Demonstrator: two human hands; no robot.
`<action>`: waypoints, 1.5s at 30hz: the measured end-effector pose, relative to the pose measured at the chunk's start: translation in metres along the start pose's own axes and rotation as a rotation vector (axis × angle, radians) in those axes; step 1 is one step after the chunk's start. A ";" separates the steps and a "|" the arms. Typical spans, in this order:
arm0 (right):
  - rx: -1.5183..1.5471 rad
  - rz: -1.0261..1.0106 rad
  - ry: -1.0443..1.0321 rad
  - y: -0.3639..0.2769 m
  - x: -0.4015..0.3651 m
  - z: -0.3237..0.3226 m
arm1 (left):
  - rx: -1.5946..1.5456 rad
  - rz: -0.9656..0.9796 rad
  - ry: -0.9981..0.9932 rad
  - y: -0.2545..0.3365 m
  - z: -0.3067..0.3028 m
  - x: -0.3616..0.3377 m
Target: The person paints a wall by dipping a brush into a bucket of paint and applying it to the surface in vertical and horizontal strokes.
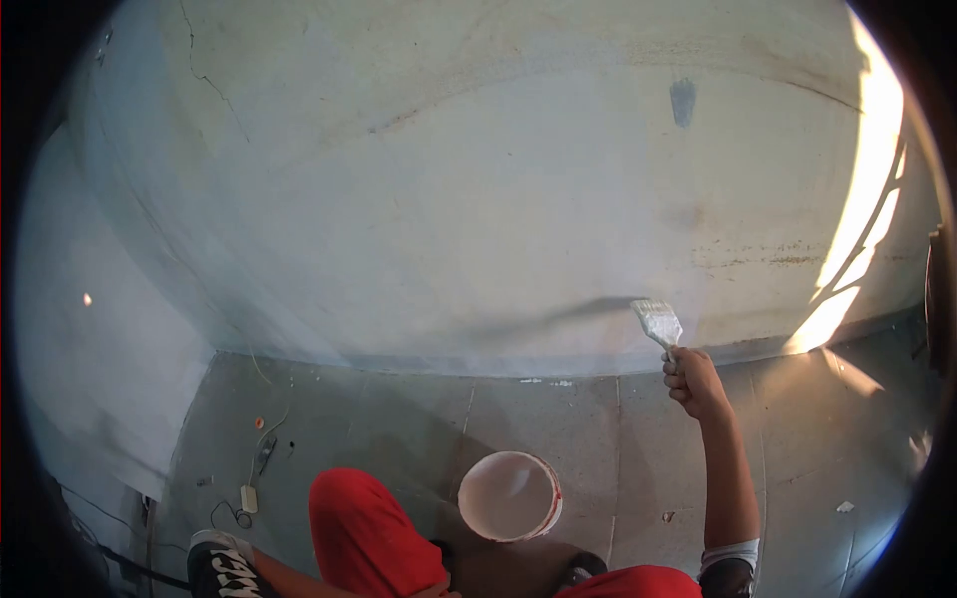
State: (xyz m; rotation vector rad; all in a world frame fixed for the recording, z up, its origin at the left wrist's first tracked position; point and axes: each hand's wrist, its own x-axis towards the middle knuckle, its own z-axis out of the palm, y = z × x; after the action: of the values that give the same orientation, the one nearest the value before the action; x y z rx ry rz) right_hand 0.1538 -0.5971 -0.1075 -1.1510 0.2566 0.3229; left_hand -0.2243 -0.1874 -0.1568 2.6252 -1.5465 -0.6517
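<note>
My right hand (694, 383) is closed around the handle of a wide flat paintbrush (659, 322). The brush's pale, whitish bristles point up and left, right at the lower part of the wall (449, 229), with a dark shadow stretching left from them. On the floor between my knees stands a round white bucket (477, 488) with pale liquid inside and red marks on its rim. At the bottom edge, a sliver of my left hand (437, 592) shows beside my red-trousered leg; its fingers are mostly cut off by the frame.
A white adapter (249, 498) with a cord lies on the tiled floor (399, 419) at left, near small scraps and a dark strip-like object (266, 454). A grey patch (682, 103) marks the upper wall. Bright sunlight crosses the wall at right.
</note>
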 end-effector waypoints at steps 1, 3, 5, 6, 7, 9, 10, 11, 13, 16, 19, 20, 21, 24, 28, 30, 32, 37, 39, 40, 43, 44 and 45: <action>-0.005 0.005 -0.007 0.002 0.003 -0.001 | -0.005 -0.007 0.004 0.000 0.010 -0.001; 0.056 -0.003 0.002 0.005 0.007 -0.004 | -0.062 -0.125 -0.093 0.002 0.012 0.007; 0.065 -0.003 0.003 0.007 0.009 -0.005 | -0.116 -0.171 -0.175 -0.003 0.012 0.014; 0.074 -0.002 0.007 0.006 0.011 -0.004 | -0.171 -0.215 -0.259 -0.007 0.004 0.019; 0.071 0.002 0.004 0.006 0.012 -0.005 | -0.176 -0.218 -0.258 -0.007 -0.012 0.024; 0.063 0.011 -0.032 0.007 0.013 -0.009 | -0.210 -0.231 -0.155 -0.005 -0.038 0.030; 0.064 0.016 -0.032 0.008 0.013 -0.010 | -0.214 -0.232 -0.157 -0.007 -0.037 0.033; 0.071 0.013 -0.025 0.008 0.013 -0.010 | -0.247 -0.236 -0.133 -0.012 -0.036 0.036; 0.081 0.008 -0.019 0.009 0.014 -0.011 | -0.277 -0.243 -0.110 -0.013 -0.034 0.045; 0.112 0.006 -0.033 0.010 0.016 -0.012 | -0.359 -0.297 -0.130 -0.005 -0.024 0.055; 0.157 -0.017 -0.035 0.008 0.021 -0.011 | -0.206 -0.186 -0.053 0.002 -0.029 0.059; 0.160 -0.019 -0.044 0.008 0.022 -0.011 | -0.157 -0.230 -0.041 0.008 -0.031 0.056; 0.167 -0.015 -0.048 0.011 0.021 -0.011 | -0.112 -0.271 -0.037 0.014 -0.033 0.053; 0.122 0.003 -0.038 0.007 0.014 -0.012 | -0.096 -0.235 -0.182 0.013 0.012 0.038; 0.162 -0.008 -0.016 0.011 0.008 -0.016 | -0.068 -0.077 -0.522 0.014 -0.025 0.035; 0.148 0.011 0.022 0.008 0.006 -0.016 | -0.114 -0.136 -0.553 0.016 0.006 0.026; 0.162 0.004 0.054 0.010 0.004 -0.018 | -0.211 -0.115 -0.526 0.010 0.023 0.018; 0.167 -0.004 0.019 0.009 0.002 -0.022 | 0.088 0.086 -0.311 0.012 0.023 0.002; 0.186 -0.017 0.033 0.008 0.002 -0.019 | -0.053 0.025 -0.421 0.010 0.003 0.012; 0.189 -0.013 0.039 0.009 0.002 -0.018 | -0.094 0.009 -0.454 0.010 -0.007 0.018; 0.156 0.015 0.011 0.007 0.002 -0.017 | -0.169 -0.010 -0.560 0.005 -0.051 0.039; 0.113 0.006 0.041 0.004 -0.001 -0.015 | -0.192 -0.015 -0.604 0.005 -0.066 0.044; 0.061 0.004 0.063 0.002 -0.006 -0.010 | -0.217 -0.008 -0.635 0.003 -0.083 0.049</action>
State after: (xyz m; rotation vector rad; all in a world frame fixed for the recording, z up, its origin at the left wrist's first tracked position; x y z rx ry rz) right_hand 0.1470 -0.6065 -0.1115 -1.1022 0.3216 0.2806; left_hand -0.1755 -0.2455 -0.0973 2.3776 -1.4543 -1.6682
